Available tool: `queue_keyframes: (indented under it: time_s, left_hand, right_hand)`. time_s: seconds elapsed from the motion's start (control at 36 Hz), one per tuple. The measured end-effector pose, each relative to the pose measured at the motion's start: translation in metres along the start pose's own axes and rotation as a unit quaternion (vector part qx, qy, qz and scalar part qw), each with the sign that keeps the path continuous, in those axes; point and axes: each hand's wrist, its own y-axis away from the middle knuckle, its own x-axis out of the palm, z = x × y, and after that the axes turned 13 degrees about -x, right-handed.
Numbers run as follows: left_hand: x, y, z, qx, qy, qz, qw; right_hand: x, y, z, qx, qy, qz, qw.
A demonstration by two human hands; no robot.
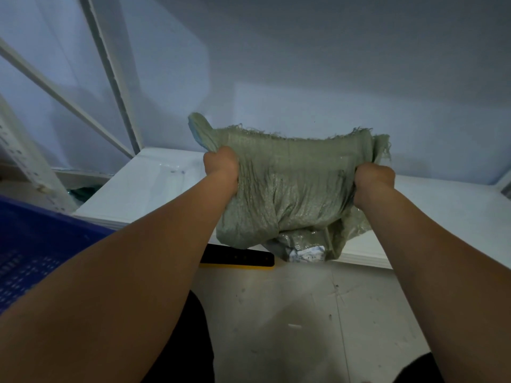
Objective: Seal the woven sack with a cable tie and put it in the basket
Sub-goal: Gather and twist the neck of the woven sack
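Head view, mid-frame: left hand [221, 165] and right hand [374, 183] fist the woven sack [290, 186] below its frayed mouth; I judge it soft, light.

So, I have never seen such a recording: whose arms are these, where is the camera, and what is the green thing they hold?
There is no machine here: a person works with two bare hands. The single picture comes from a wide-angle camera worn on the person's head, looking forward and down, so the arms enter from below. The left hand and the right hand each grip the crumpled green woven plastic sack near its frayed top, above the front edge of a white flat surface. The top is not yet tied. A blue perforated plastic basket stands at the left. A black and yellow bar shows below the surface's edge.
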Motion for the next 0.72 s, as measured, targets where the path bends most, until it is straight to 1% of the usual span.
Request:
queue_keyframes:
  time_s: [0.03,0.06,0.08,0.11,0.14,0.19,0.22,0.33,0.42,0.56,0.67,0.72]
  left_hand:
    - [-0.002,0.002,-0.001,0.0,0.007,0.006,1.0]
    - [-0.003,0.003,-0.001,-0.002,0.013,0.006,1.0]
    - [-0.004,0.002,-0.002,0.0,0.014,0.008,1.0]
    - [-0.004,0.001,-0.003,0.001,0.014,0.009,1.0]
    - [-0.005,0.0,-0.005,0.001,0.011,0.012,1.0]
    - [-0.003,-0.002,-0.007,0.013,0.014,0.014,1.0]
    - [-0.002,-0.003,-0.009,0.023,0.011,0.015,1.0]
    - [0.003,0.009,-0.013,0.043,0.01,0.052,0.998]
    - [0.008,0.019,-0.015,0.051,0.006,0.081,0.995]
    - [0.015,0.024,-0.013,0.051,-0.005,0.111,0.993]
    - [0.022,0.031,-0.011,0.061,-0.01,0.12,0.991]
    - [0.024,0.044,-0.01,0.077,-0.024,0.129,0.988]
  right_hand:
    - [0.001,-0.002,-0.001,-0.018,-0.022,-0.007,1.0]
    - [0.002,-0.002,-0.002,0.014,-0.054,-0.023,0.998]
    - [0.002,-0.005,-0.001,0.026,-0.164,-0.045,0.985]
    - [0.002,-0.01,0.005,0.088,-0.331,-0.064,0.938]
    - [0.002,-0.009,0.007,0.097,-0.442,-0.07,0.889]
    - [0.007,-0.011,0.007,0.089,-0.53,-0.064,0.841]
    - [0.005,-0.008,0.01,0.078,-0.553,-0.048,0.828]
    - [0.001,0.0,0.027,0.033,-0.57,0.021,0.82]
    - [0.002,0.005,0.038,0.021,-0.538,0.041,0.842]
    - [0.009,0.003,0.047,0.024,-0.483,0.008,0.875]
    - [0.012,0.007,0.058,-0.014,-0.454,-0.021,0.89]
    - [0.014,0.011,0.067,-0.046,-0.449,-0.039,0.891]
